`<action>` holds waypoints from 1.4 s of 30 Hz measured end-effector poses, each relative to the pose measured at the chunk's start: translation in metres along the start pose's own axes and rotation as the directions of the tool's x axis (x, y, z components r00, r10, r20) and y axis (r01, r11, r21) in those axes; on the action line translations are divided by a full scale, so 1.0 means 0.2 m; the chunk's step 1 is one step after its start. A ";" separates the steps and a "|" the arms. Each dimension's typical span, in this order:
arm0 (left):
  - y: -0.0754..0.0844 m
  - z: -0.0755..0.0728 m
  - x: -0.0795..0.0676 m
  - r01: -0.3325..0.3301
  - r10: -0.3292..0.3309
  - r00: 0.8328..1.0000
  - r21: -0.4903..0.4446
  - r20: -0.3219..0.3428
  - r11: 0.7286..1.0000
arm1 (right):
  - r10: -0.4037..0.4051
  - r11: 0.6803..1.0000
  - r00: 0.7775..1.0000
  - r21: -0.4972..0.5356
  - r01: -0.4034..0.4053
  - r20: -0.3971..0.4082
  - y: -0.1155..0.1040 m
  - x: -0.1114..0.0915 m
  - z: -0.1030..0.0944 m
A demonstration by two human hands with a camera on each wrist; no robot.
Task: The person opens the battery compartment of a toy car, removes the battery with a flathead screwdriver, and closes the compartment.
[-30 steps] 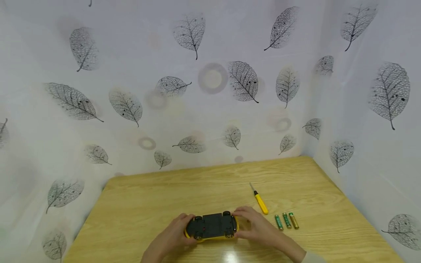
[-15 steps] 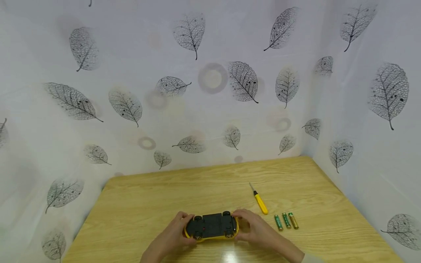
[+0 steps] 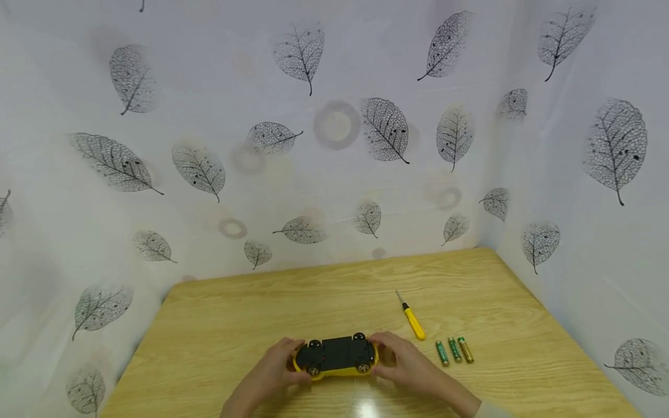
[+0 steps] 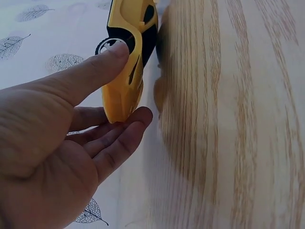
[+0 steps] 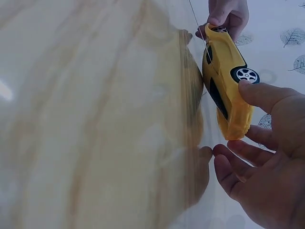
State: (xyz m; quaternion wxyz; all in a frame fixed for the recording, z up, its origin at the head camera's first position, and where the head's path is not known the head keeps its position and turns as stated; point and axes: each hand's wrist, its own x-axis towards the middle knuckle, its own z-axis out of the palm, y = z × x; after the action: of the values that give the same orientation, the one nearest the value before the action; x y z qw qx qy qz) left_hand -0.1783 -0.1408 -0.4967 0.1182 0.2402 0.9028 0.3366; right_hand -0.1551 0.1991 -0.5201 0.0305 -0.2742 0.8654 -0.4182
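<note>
A yellow toy car [image 3: 340, 355] is upside down at the front of the table, its black underside and wheels facing up. My left hand [image 3: 274, 368] grips its left end; in the left wrist view the thumb presses by a wheel and the fingers lie at the car's end. The right hand [image 3: 407, 363] holds the opposite end. In the right wrist view, that hand's thumb touches a silver-spoked wheel [image 5: 247, 75] and its fingers are around the yellow end. Both wrist views show the car's yellow side close to the table surface.
A yellow-handled screwdriver [image 3: 414, 321] lies beyond the right hand. Several centimetres to its right side are three green-and-gold batteries [image 3: 454, 350]. The wooden table [image 3: 235, 307] is bordered at the back and sides by a leaf-printed white curtain [image 3: 334, 174].
The toy car has tilted a little, so more of its yellow near side and wheel faces show. Both hands stay at its ends; the screwdriver and batteries have not moved.
</note>
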 end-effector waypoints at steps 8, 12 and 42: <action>0.00 0.00 0.01 0.035 -0.035 0.999 -0.052 -0.005 0.998 | 0.034 0.989 0.999 0.140 -0.037 0.027 0.03 0.02 0.00; 0.00 0.00 0.01 0.057 -0.056 0.998 -0.101 0.010 0.993 | 0.070 0.980 0.996 0.182 -0.077 0.049 0.03 0.03 -0.01; 0.00 -0.03 0.04 0.109 -0.103 0.994 -0.160 0.046 0.981 | 0.243 0.916 0.963 0.300 -0.266 0.113 0.01 0.13 -0.05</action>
State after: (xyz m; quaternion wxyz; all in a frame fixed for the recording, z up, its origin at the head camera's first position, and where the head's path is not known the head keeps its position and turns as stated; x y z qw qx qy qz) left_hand -0.1881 -0.1401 -0.4929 0.1718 0.1875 0.8816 0.3977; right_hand -0.1802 0.1946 -0.5102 0.1595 -0.1662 0.8148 -0.5320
